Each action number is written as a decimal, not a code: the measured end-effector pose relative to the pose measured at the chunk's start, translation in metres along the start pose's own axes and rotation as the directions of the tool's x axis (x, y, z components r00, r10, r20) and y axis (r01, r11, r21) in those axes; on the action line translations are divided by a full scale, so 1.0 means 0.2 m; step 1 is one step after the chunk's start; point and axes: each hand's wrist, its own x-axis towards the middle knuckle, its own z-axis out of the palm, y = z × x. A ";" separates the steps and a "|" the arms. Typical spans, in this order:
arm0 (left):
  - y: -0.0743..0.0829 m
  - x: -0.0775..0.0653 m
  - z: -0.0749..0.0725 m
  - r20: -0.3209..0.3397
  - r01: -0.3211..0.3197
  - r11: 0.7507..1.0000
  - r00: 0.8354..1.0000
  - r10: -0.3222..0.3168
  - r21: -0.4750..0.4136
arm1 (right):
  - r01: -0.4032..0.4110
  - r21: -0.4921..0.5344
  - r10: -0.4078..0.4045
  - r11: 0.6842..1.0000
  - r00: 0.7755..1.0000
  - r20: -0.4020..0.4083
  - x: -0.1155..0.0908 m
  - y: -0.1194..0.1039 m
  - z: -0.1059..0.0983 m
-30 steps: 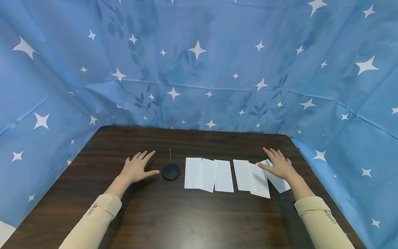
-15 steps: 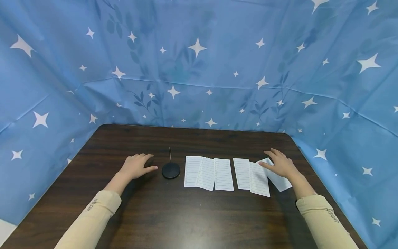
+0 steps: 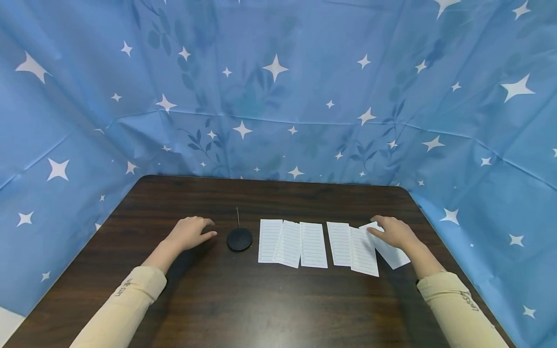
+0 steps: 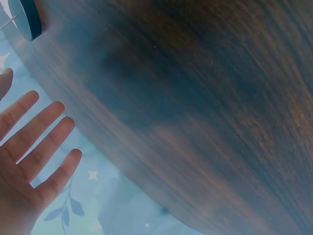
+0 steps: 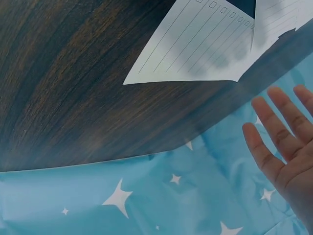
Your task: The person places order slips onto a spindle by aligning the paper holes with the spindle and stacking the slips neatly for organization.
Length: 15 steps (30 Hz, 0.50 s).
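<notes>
My left hand (image 3: pixel 188 233) hovers over the table left of a bill spike, holding nothing. The spike has a round black base (image 3: pixel 239 239) and a thin metal rod (image 3: pixel 238 218). In the left wrist view the fingers of that hand (image 4: pixel 29 156) are spread and relaxed, with the base at the top left corner. My right hand (image 3: pixel 396 233), also holding nothing, is above the rightmost white slip (image 3: pixel 392 255) and partly covers it. From the right wrist view, the right hand (image 5: pixel 288 142) shows loose fingers, and a slip (image 5: pixel 195 46) bears ruled lines and small boxes.
Several lined white slips lie in a row right of the spike, some overlapping, among them a left one (image 3: pixel 269 241) and a middle one (image 3: pixel 313 245). The dark wooden table (image 3: pixel 261 309) has rounded far corners. A blue star-printed curtain (image 3: pixel 304 96) hangs behind it.
Both hands' fingers have bent from stretched out to relaxed and lowered slightly. The left hand has drawn a little left, the right hand a little right. Slips and spike stay where they were.
</notes>
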 end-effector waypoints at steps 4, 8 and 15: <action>0.01 0.00 0.00 0.002 -0.010 1.000 1.000 0.010 -0.013 | 0.008 -0.009 -0.008 1.000 1.000 0.004 0.00 -0.01 0.00; 0.02 -0.01 0.00 0.001 -0.013 1.000 1.000 0.013 -0.013 | 0.044 -0.006 -0.044 0.999 0.999 -0.016 0.00 -0.04 0.00; 0.04 -0.02 0.03 -0.006 0.006 1.000 1.000 -0.006 0.028 | 0.092 -0.030 -0.093 0.995 0.995 -0.022 0.00 -0.10 0.02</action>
